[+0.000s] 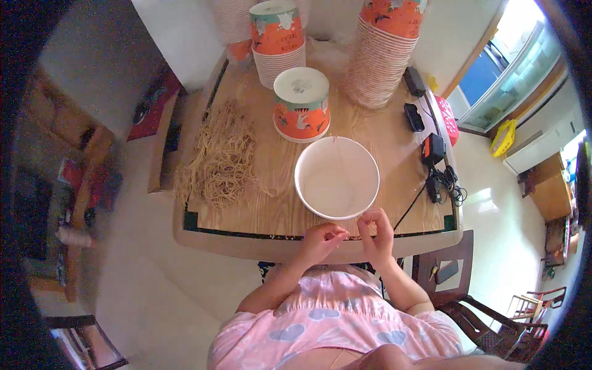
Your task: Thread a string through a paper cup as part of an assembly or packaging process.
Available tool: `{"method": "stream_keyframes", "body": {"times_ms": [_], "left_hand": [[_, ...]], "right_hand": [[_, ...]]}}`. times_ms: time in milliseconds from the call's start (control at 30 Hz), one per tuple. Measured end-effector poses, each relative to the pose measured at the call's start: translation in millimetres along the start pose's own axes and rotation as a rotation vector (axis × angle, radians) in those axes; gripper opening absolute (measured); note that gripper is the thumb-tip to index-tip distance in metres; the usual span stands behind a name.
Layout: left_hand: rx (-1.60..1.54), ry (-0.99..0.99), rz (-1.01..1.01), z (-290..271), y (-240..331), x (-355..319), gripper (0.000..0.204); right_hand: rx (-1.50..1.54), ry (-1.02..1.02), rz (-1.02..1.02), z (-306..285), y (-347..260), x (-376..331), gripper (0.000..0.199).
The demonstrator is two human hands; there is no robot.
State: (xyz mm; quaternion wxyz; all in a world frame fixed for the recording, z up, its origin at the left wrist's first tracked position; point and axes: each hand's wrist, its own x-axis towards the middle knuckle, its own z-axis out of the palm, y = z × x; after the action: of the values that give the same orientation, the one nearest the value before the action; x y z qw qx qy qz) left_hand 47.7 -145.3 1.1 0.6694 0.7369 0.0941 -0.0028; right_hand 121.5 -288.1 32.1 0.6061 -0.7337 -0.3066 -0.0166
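Daylight enters from the glazed opening [512, 68] at two o'clock, overexposed to white. The pale wooden worktop [259, 203] is evenly lit, shadows soft. The white round paper bowl [337, 179] shows mild glare. Strong fisheye bending and black vignette ring the rim; the nine o'clock edge is dim and blurred.

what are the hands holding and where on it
Both hands, left and right, pinch a thin rubber band between fingertips at its two ends, just below the open white paper bowl.

Single head-worn fisheye view, looking steeply down over wooden table [259, 213]; near, edges bent toward rim.
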Motion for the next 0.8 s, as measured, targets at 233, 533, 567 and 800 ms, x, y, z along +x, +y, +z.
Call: {"method": "stream_keyframes", "body": {"times_ms": [233, 533, 567, 800], "left_hand": [[0.264, -0.028, 0.036, -7, 19, -7, 0.014], [0.822, -0.063, 0.402, -63, 129, 29, 0.013], [0.923, -0.173, 0.455, -67, 131, 47, 0.018], [1.108, -0.857, 0.371, -60, 115, 99, 0.021]], "right_hand": [[0.473, -0.205, 0.525, 10, 25, -27, 0.012], [0.520, -0.215, 0.575, 3, 30, -23, 0.007], [0.526, -0.208, 0.557, 3, 30, -22, 0.007], [0.560, -0.191, 0.526, 8, 27, -20, 0.010]]}}
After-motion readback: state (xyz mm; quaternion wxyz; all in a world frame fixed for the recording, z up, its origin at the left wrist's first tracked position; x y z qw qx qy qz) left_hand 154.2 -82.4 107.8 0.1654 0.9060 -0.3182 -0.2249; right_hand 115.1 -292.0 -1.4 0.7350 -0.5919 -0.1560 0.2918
